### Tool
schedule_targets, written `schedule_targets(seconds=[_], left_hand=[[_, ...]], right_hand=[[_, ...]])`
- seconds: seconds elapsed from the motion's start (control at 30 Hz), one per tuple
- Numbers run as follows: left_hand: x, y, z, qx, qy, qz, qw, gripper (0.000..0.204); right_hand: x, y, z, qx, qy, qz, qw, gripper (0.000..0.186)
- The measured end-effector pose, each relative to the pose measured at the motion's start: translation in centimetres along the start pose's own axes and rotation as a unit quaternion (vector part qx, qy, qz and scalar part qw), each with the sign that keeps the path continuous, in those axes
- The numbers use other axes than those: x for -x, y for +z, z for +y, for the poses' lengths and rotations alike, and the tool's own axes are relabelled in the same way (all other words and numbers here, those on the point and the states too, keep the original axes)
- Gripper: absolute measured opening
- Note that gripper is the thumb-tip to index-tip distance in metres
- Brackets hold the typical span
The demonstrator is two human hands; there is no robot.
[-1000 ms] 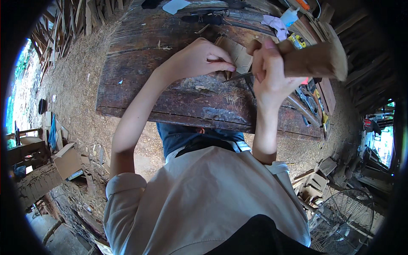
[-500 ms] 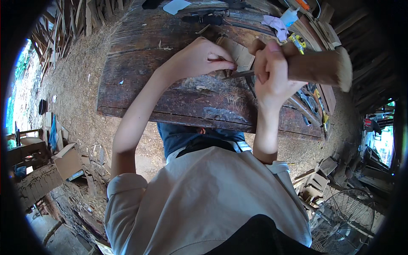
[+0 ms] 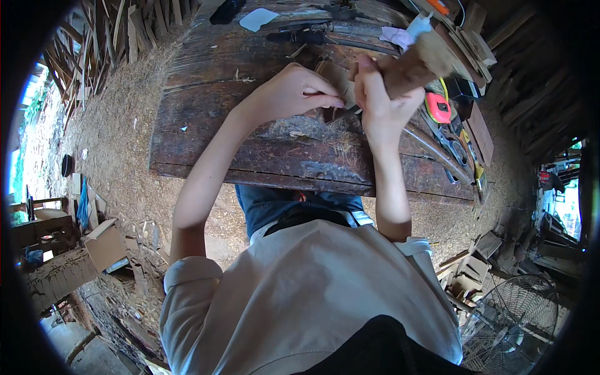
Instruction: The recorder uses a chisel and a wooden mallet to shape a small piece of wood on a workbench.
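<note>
A person works at one dark, worn wooden bench (image 3: 250, 144), both bare hands meeting near the middle of its far half. The left hand (image 3: 294, 94) is curled, fingertips pinching a slim metal chisel (image 3: 345, 110) whose tip rests on a small wood block (image 3: 332, 78); the right hand (image 3: 381, 100) is closed around the handle of one wooden mallet (image 3: 431, 59), raised just above the block. Along the bench's right edge lie one red tape measure (image 3: 439, 107) and one pair of pliers (image 3: 455, 150).
</note>
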State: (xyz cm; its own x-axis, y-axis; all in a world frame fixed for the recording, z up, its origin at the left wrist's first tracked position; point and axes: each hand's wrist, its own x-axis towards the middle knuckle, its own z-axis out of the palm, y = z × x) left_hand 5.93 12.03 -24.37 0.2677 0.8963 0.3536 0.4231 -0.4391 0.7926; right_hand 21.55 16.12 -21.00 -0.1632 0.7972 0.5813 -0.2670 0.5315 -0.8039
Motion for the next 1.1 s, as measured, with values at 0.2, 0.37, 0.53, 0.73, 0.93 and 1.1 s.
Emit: schedule_targets(seconds=[0.2,0.37,0.53,0.73,0.93,1.1], left_hand=[[0.0,0.0,0.3,-0.027,-0.004,0.011,1.000,0.016],[0.1,-0.2,0.8,-0.050,-0.002,0.013,0.999,0.017],[0.1,-0.2,0.6,-0.051,0.001,0.023,0.998,0.016],[0.0,-0.4,0.5,-0.098,0.045,0.026,0.994,0.016],[-0.1,-0.3,0.5,-0.080,0.038,0.032,0.996,0.016],[0.0,-0.3,0.5,-0.082,0.029,0.034,0.996,0.015]], right_hand=[[0.1,-0.8,-1.3,-0.033,-0.031,0.014,0.999,0.013],[0.4,0.4,-1.6,-0.006,-0.077,0.062,0.995,0.013],[0.5,0.7,-0.3,0.035,-0.056,0.071,0.995,0.016],[0.5,0.8,-1.3,0.086,-0.115,0.034,0.989,0.025],[0.6,0.8,-2.0,0.045,-0.085,0.043,0.994,0.029],[0.4,0.5,-1.1,0.054,-0.122,0.015,0.991,0.028]])
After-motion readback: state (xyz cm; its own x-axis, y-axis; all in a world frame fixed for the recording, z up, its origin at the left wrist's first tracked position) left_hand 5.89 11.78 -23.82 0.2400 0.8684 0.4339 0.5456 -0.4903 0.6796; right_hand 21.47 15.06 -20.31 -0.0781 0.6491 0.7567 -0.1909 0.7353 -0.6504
